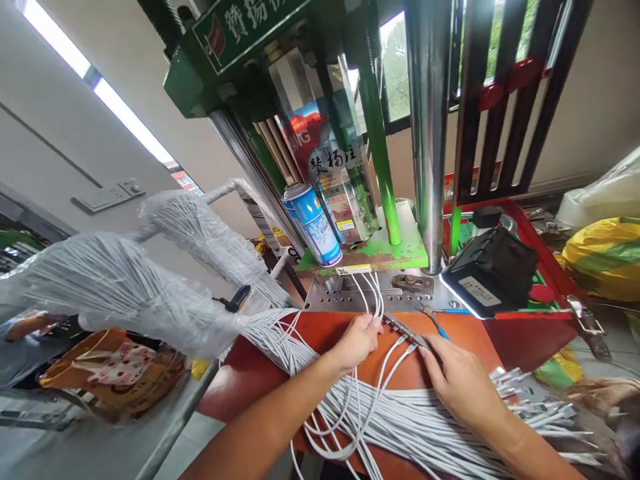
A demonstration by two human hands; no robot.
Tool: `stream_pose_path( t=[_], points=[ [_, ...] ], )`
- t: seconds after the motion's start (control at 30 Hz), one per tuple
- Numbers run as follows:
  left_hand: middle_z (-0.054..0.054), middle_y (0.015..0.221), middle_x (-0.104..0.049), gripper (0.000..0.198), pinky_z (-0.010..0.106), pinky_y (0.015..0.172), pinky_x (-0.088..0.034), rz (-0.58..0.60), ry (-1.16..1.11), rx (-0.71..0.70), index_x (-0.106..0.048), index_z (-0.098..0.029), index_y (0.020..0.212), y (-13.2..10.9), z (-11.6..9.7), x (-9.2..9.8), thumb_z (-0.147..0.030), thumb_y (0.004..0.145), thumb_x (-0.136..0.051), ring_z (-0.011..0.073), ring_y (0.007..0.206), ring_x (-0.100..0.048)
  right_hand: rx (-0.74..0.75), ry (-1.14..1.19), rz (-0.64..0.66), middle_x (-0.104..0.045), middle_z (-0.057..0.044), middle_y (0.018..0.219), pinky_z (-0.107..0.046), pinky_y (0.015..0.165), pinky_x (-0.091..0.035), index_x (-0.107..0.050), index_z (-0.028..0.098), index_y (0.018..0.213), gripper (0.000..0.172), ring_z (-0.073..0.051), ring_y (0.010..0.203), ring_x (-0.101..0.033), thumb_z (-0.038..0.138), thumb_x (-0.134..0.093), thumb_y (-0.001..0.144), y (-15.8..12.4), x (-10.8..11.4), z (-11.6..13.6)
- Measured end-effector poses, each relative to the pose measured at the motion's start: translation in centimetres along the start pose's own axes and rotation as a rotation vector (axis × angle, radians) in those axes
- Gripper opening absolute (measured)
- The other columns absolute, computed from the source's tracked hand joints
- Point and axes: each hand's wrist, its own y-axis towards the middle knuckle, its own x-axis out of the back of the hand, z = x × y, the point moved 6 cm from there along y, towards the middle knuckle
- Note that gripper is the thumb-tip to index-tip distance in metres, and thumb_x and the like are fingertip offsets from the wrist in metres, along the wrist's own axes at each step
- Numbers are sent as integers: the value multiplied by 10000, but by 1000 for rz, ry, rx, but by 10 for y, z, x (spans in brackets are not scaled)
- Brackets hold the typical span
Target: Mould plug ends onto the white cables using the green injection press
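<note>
- A green press (pixel 185 83) with a steel column (pixel 427 120) fills 12 o'clock, and a steel die plate (pixel 330 298) sits at its foot.
- An orange-red work mat (pixel 480 350) spreads from 6 o'clock toward 4 o'clock, below the die plate.
- Two bagged cable bundles (pixel 115 293) in clear plastic reach in from 9 o'clock, still wrapped, their white cables fanning out onto the mat.
- Most loose white cables (pixel 415 417) lie in a heap at 6 o'clock; only a few run up to the die plate, so much of the batch sits away from it.
- Metal-tipped cable ends (pixel 535 407) splay out at 4 o'clock.
- A black box (pixel 493 270) sits at 2 o'clock, and a blue spray can (pixel 313 223) stands at 12 o'clock.
- The left hand (pixel 356 343), fingers pressed together, pinches a few white cables just below the die plate.
- The right hand (pixel 463 387) rests its fingers on a narrow steel strip (pixel 407 331); whether it grips the strip, I cannot tell.
</note>
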Motion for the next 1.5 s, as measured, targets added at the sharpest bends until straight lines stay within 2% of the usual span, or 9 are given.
stream_pose_path(
  t=[0.2,0.3,0.47,0.6,0.73,0.87,1.07,1.27,1.5],
  points=[
    [-61,455,-468,294,189,402,-197,78,57,43,-561,-167,747,-3,1,-11,-421,894,-569,55,352,-300,33,-75,1,-707,-51,900,-365,708,-431,-583,248,998,320,-264,812,-692,406,-314,1067,1,-1,5],
    [-71,429,-431,249,177,400,-193,133,39,70,-530,-175,692,-1,-3,-14,-359,848,-590,48,354,-282,46,-109,8,-693,-45,846,-347,677,-399,-564,244,943,296,-252,774,-680,381,-331,1064,1,-2,5],
    [-83,421,-409,280,184,376,-141,172,-1,97,-517,-183,706,-1,-5,-16,-411,836,-614,42,339,-223,127,-90,51,-700,-47,850,-334,671,-379,-565,237,924,270,-231,760,-666,340,-355,1058,0,0,9],
    [-52,457,-474,354,185,375,-197,180,-3,90,-557,-168,743,-1,-5,-19,-494,868,-617,53,344,-315,157,-93,45,-694,-46,832,-338,661,-375,-559,230,917,280,-225,741,-661,343,-348,1063,1,3,10],
    [-65,432,-445,361,181,378,-209,146,10,94,-563,-160,753,4,-2,-20,-488,902,-595,47,323,-285,208,-79,59,-722,-57,892,-337,663,-403,-611,227,986,289,-228,782,-685,352,-360,1058,2,4,11],
    [-10,501,-558,349,191,435,-323,140,45,97,-612,-134,822,6,-1,-15,-462,933,-569,79,368,-431,133,-117,-20,-741,-77,950,-352,669,-433,-637,227,1043,344,-251,802,-694,406,-345,1059,2,7,6],
    [-75,524,-448,276,186,523,-299,-140,107,-41,-573,-155,835,4,-4,14,-385,975,-509,67,476,-382,84,-154,-22,-739,-79,929,-379,681,-447,-627,213,1081,400,-266,787,-701,423,-287,1070,2,5,4],
    [-77,480,-385,241,214,486,-199,-81,122,9,-604,-149,730,7,-2,5,-346,867,-586,68,444,-284,128,-151,-24,-736,-65,876,-361,624,-398,-630,222,1033,368,-242,699,-668,416,-319,1056,4,7,9],
    [-69,503,-387,357,217,522,-247,-169,144,-15,-593,-149,680,10,-3,5,-459,855,-618,73,482,-306,150,-95,29,-729,-54,917,-344,611,-383,-618,237,1039,343,-235,771,-677,419,-328,1064,2,4,13]
  ],
)
